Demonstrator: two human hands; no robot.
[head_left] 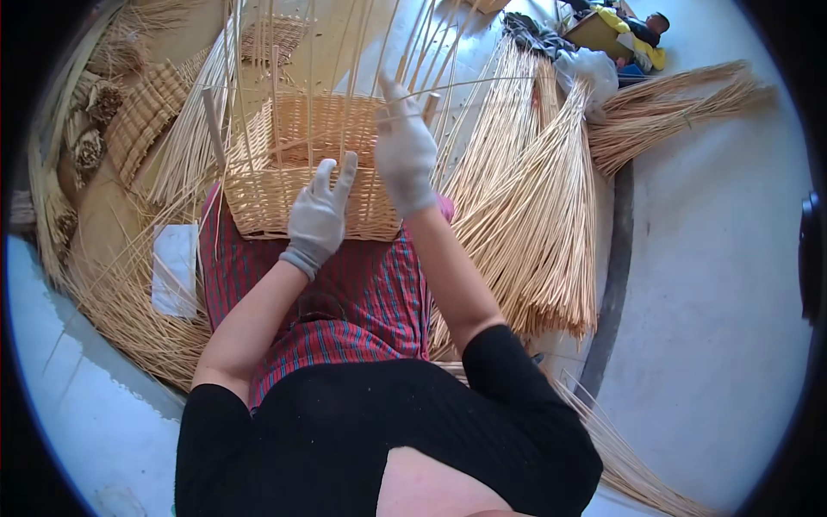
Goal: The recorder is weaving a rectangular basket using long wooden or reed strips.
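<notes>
A pale woven wicker basket (258,202) sits across my lap, its long upright stakes rising past the upper edge of the view. My left hand (317,220), in a light grey-white glove, lies against the basket's near wall. Two of its fingers stretch up, apart, beside an upright stake at the rim. At the basket's right end is my gloved right hand (405,159), its fingers raised among the stakes. A thin wicker strand (482,82) runs from that hand off to the right, and the fingers appear closed on it; the grip itself is partly hidden.
Large bundles of straw-coloured rods (534,233) lie on the right, with another bundle (672,112) behind. Loose strands (129,302), a white folded cloth (175,269) and a woven panel (146,121) are on the left. Another person (646,39) is at the far right.
</notes>
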